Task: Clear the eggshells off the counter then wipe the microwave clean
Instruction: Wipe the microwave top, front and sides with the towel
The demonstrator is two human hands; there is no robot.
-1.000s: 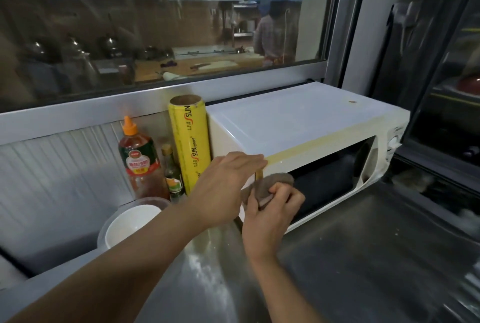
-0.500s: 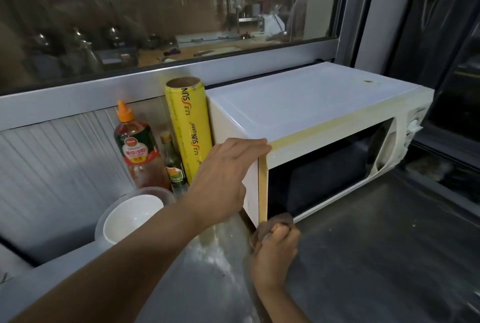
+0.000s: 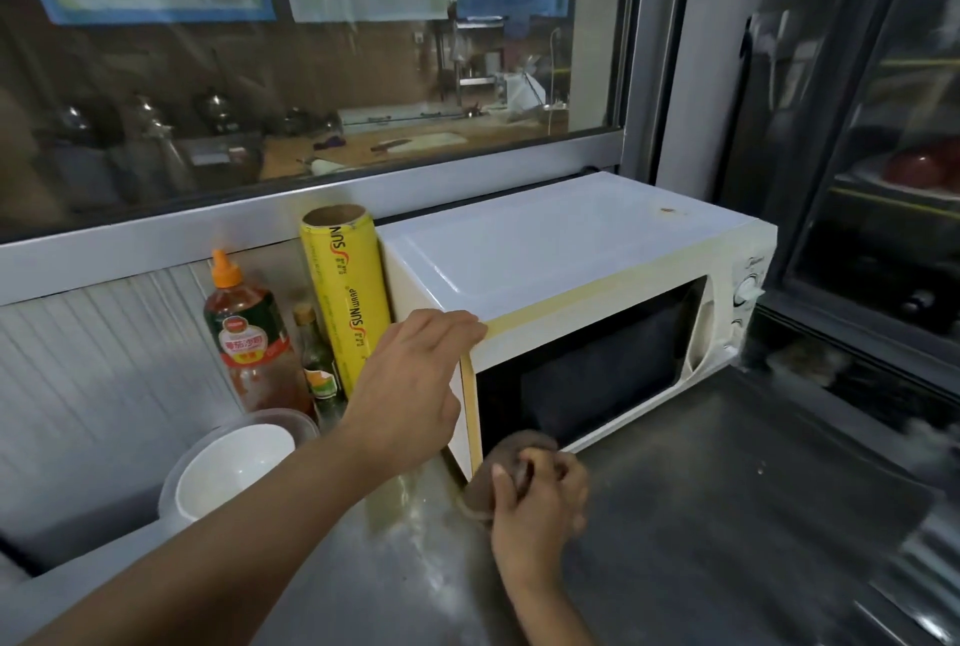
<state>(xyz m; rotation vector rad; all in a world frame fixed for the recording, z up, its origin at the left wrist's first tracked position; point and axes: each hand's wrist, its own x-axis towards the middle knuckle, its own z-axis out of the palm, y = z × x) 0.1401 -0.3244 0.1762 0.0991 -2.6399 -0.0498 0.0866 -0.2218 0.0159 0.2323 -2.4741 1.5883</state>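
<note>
A white microwave [image 3: 561, 255] sits right of centre in the frame on a steel counter [image 3: 727, 515], its dark door window facing the lower right and its dials at the far right end. The door frame and front top edge look yellowed, and a small brown spot marks the top panel toward the upper right.

The left hand [image 3: 415, 385] reaches in from the lower left and rests on the microwave's near left top corner, fingers straight and laid over the edge, holding nothing. The right hand [image 3: 540, 500] is low in the centre of the frame, its fingers curled round a brown-grey cloth [image 3: 511, 453], which it presses against the bottom left corner of the microwave's front, where the door frame meets the counter.

Left of the microwave, touching or just beside its side wall, stands a yellow roll of cling wrap [image 3: 347, 297], upright. Further left are 2 bottles: a tall sauce bottle [image 3: 244, 333] with an orange cap and red label, and a smaller dark green bottle [image 3: 317, 364] between it and the roll. In front of them, at the lower left, a white bowl [image 3: 234, 463] sits inside a clear plastic container [image 3: 298, 424].

A wide window [image 3: 311, 73] fills the upper part of the frame.
</note>
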